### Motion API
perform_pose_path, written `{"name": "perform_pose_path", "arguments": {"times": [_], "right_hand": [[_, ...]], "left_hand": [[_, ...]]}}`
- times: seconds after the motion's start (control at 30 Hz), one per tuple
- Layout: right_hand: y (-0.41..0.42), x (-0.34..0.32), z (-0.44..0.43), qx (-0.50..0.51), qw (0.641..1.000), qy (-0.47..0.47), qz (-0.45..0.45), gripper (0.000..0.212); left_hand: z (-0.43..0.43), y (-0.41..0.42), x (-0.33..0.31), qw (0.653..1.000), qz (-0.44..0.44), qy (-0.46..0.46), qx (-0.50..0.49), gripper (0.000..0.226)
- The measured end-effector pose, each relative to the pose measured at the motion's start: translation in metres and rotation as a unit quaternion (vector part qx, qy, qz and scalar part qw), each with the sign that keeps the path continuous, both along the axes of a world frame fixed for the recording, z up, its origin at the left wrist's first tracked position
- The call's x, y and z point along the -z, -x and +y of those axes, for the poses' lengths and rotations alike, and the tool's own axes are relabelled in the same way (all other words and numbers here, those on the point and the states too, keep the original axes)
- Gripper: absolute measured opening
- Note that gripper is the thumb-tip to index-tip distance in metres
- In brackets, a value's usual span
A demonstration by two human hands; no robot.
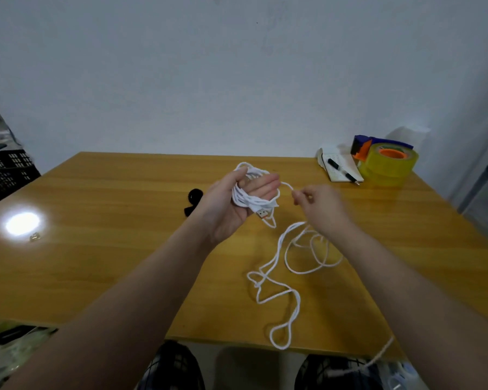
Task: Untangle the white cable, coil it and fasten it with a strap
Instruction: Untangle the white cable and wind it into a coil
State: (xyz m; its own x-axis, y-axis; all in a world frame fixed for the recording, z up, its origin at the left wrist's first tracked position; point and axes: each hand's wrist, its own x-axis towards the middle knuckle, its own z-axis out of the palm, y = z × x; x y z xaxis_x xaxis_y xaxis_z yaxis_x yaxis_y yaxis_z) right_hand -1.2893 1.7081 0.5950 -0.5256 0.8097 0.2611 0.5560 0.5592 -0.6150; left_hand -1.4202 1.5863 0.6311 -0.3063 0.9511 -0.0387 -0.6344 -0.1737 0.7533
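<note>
- Step in hand, as judged: winding the white cable (254, 202) into a coil; untangling is not finished.
- Left hand (234, 209): palm up, the loops wound round it, the thumb curled over them to hold the bundle. The USB plug (262, 213) hangs out below the coil.
- Right hand (319, 206): blurred, fingertips pinching the free strand just beside the coil.
- Recommended: feed the strand with light tension, lay each turn beside the last, and clear the crossing (258, 282) before it reaches the coil.
- Risk: pulling hard may tighten that crossing into a knot.
- Cable condition: thin, limp, white. The slack lies in loose overlapping loops on the wooden table (124, 249), and its tail runs off the near edge.
- Black strap (194, 197): on the table behind the left hand, untouched.
</note>
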Motion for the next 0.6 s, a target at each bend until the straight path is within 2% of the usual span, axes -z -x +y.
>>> {"name": "perform_pose_path", "arguments": {"times": [0.07,0.13,0.2,0.23,0.27,0.33,0.43,0.5,0.6], "right_hand": [[0.0,0.003,-0.004,-0.017,0.986,-0.061,-0.153,0.042],[-0.005,0.004,-0.009,-0.063,0.964,-0.108,-0.233,0.038],[-0.015,0.006,-0.011,-0.114,0.965,-0.103,-0.211,0.029],[-0.02,0.008,-0.012,-0.129,0.967,-0.102,-0.197,0.032],[-0.024,0.01,-0.012,-0.134,0.963,-0.112,-0.205,0.038],[-0.026,0.013,-0.015,-0.141,0.94,-0.158,-0.268,0.049],[-0.019,0.013,-0.026,-0.181,0.887,-0.226,-0.36,0.07],[-0.015,0.008,-0.033,-0.21,0.861,-0.275,-0.372,0.071],[-0.009,-0.009,-0.042,-0.238,0.846,-0.33,-0.346,0.062]], "left_hand": [[0.007,0.003,-0.008,1.0,-0.005,-0.025,-0.014,0.051],[0.013,0.013,-0.013,0.997,-0.019,-0.044,-0.06,0.052],[0.018,0.027,-0.012,0.993,-0.013,-0.044,-0.105,0.038],[0.02,0.031,-0.01,0.993,-0.004,-0.034,-0.115,0.026],[0.021,0.032,-0.007,0.992,0.006,-0.022,-0.123,0.027],[0.025,0.029,0.004,0.991,0.019,0.0,-0.13,0.028],[0.034,0.017,0.016,0.99,0.029,0.027,-0.136,0.041],[0.037,0.01,0.018,0.989,0.054,0.046,-0.131,0.037],[0.038,0.0,0.019,0.981,0.139,0.079,-0.112,0.022]]}}
